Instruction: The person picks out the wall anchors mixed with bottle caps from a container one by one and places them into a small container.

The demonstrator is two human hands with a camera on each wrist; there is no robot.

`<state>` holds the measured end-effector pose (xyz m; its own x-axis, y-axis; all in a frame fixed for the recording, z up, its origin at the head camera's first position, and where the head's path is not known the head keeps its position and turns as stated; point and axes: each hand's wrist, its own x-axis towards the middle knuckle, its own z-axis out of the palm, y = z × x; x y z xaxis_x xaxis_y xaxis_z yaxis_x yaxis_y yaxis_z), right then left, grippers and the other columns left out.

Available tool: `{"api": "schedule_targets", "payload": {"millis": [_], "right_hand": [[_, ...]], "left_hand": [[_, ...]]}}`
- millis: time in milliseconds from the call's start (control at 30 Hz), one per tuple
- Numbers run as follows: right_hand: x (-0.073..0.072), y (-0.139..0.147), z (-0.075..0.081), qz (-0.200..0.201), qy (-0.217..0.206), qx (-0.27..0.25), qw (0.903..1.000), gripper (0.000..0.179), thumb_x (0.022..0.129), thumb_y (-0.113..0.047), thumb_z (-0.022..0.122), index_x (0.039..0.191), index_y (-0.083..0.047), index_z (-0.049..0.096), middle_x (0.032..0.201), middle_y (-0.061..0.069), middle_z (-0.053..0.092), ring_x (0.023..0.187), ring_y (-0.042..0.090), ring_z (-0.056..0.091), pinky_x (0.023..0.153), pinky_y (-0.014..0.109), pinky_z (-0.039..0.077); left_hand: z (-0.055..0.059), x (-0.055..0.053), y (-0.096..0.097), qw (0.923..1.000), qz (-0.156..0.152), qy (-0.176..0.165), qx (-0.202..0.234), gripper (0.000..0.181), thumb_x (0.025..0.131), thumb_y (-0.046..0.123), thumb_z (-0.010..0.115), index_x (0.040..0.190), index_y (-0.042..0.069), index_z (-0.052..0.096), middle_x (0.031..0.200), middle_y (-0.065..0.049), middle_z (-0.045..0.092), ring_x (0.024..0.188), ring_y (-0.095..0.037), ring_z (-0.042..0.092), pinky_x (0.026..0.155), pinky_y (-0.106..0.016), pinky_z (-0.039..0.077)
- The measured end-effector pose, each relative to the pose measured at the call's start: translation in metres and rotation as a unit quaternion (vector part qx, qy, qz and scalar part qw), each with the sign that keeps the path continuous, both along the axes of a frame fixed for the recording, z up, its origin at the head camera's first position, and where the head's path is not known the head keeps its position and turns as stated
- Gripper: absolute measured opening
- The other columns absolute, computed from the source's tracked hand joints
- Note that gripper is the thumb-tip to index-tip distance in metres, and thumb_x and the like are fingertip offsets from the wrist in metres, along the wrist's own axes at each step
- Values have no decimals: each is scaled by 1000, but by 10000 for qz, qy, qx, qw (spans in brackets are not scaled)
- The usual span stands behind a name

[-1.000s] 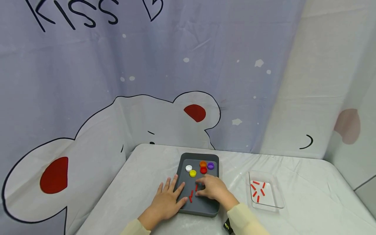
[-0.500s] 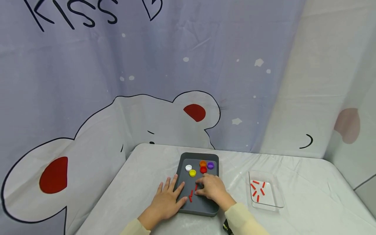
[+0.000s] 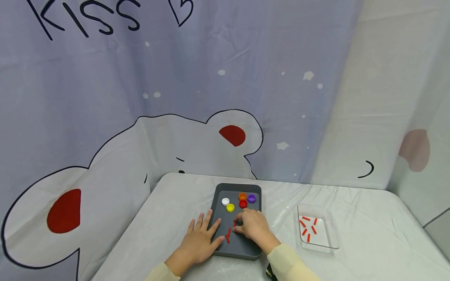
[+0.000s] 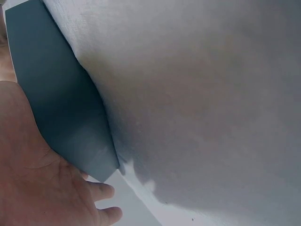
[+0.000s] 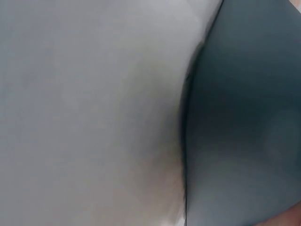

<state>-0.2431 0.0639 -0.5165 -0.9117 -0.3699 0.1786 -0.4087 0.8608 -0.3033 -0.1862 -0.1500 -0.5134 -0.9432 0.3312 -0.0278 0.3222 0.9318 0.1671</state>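
My left hand (image 3: 198, 240) lies with fingers spread over the left rim of a grey tray (image 3: 242, 253). On the tray, thumb and index finger of my right hand (image 3: 254, 224) pinch a short red stick (image 3: 234, 224), mostly covered by the fingertips. Two more red sticks, one (image 3: 229, 232) above the other (image 3: 227, 239), lie between the hands. In the left wrist view the palm (image 4: 37, 174) is beside the tray's outer wall (image 4: 66, 94). The right wrist view has mostly the tray wall (image 5: 244, 108); the right fingers are hidden there.
Several small round caps are at the tray's far end: white (image 3: 225, 201), yellow (image 3: 230, 208), red (image 3: 243, 203), orange (image 3: 242, 196) and purple (image 3: 251, 198). A clear plastic box (image 3: 332, 234) with several red sticks stands to the right on the white-covered table (image 3: 372, 234).
The right thumb and index finger have come closer together around the upper red stick, and the right wrist has shifted slightly left. The left hand stays in place.
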Motion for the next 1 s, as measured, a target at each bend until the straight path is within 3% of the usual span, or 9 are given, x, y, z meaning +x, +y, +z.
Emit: {"api": "schedule_targets", "payload": {"millis": [467,700,1000], "right_hand": [[0,0,2,-97,17,97,9999,17,78,-32,86,83,-20,76,81,-4,65,71,16,56,73,38,48],[1,6,4,84,-48,-485,9988,14,81,-27,81,87,-16,74,77,-5,59,67,12,52,64,32,47],[8,23,10,354,396,-1169,9917,13,82,-20,80,92,-16,73,84,-4,63,75,10,56,66,29,50]], "left_hand": [[2,2,0,9999,-59,109,117,66,103,60,42,154,18,45,167,-18,21,150,-48,21,115,-69,20],[2,1,-1,10000,-13,40,67,66,103,60,41,155,19,44,168,-16,19,151,-46,20,116,-68,19],[3,2,0,10000,-7,64,68,67,103,60,42,155,19,44,168,-16,20,151,-47,20,116,-68,20]]}}
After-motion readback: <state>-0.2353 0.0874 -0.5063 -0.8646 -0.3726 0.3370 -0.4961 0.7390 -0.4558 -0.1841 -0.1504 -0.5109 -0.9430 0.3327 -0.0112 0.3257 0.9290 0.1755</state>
